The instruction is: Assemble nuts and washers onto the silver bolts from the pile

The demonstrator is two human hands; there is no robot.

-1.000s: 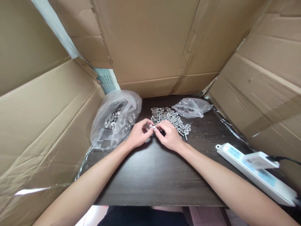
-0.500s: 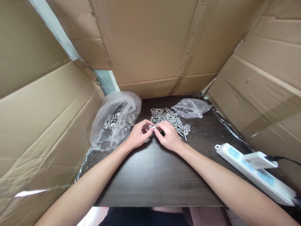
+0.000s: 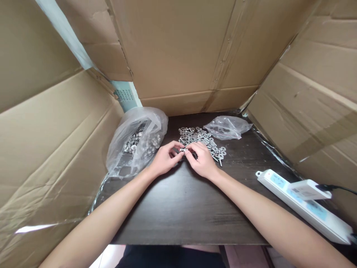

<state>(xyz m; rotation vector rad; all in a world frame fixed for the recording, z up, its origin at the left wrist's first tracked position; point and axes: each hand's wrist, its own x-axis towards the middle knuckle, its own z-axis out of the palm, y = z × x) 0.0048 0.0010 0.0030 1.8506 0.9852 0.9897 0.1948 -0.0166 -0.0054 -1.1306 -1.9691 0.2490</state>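
Note:
Between my two hands a small metal bolt [image 3: 183, 149] lies level, its details too small to tell. My left hand [image 3: 167, 158] pinches its left end with thumb and forefinger. From the right, the fingertips of my right hand [image 3: 200, 158] close on its other end. Just behind my right hand spreads a loose pile of bolts, nuts and washers [image 3: 208, 140], partly hidden by that hand. To the left, an open clear plastic bag [image 3: 119, 139] holds more metal fasteners [image 3: 134, 143].
A crumpled clear bag [image 3: 227, 127] lies behind the pile to the right. A white power strip [image 3: 304, 204] with a plugged-in adapter [image 3: 309, 190] rests on the dark table [image 3: 178, 212] at right. Cardboard walls [image 3: 178, 52] enclose the back and both sides.
The fingers of my right hand have shifted slightly right along the bolt, and more of it shows between the hands. My left hand has barely moved.

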